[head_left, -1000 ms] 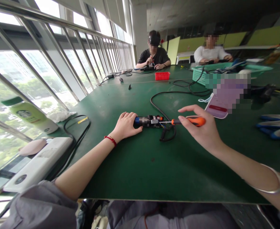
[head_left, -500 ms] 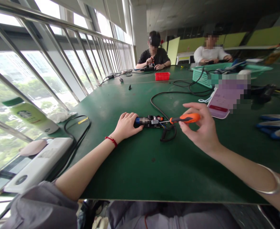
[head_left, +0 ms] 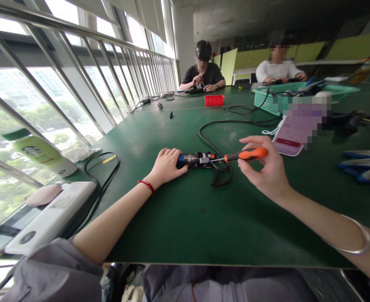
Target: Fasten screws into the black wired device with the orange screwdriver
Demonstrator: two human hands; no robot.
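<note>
On the green table (head_left: 178, 222) lies a corded power tool (head_left: 192, 160) with a blue-and-dark cylindrical body and its inner parts and wires exposed at the right end. My left hand (head_left: 168, 166) is wrapped over its left end, hiding that part. In my right hand (head_left: 265, 167) is a screwdriver (head_left: 249, 154) with an orange and black handle, held between thumb and fingers. Its thin shaft points left, and the tip meets the exposed end of the tool; the exact contact spot is too small to make out. A black cord (head_left: 222, 183) loops beside that end.
A phone (head_left: 287, 144) leans near a green basket (head_left: 265, 100); blue-and-white gloves (head_left: 367, 165) lie right. Left are a green bottle (head_left: 41, 152), a white box-like device (head_left: 54, 214) and a cable (head_left: 117, 165). Farther off sit a red tray (head_left: 214, 100) and two people.
The screwdriver's handle has turned and shifted very slightly, with the right-hand fingers moving a little around it. My left hand and the power tool stay almost in place.
</note>
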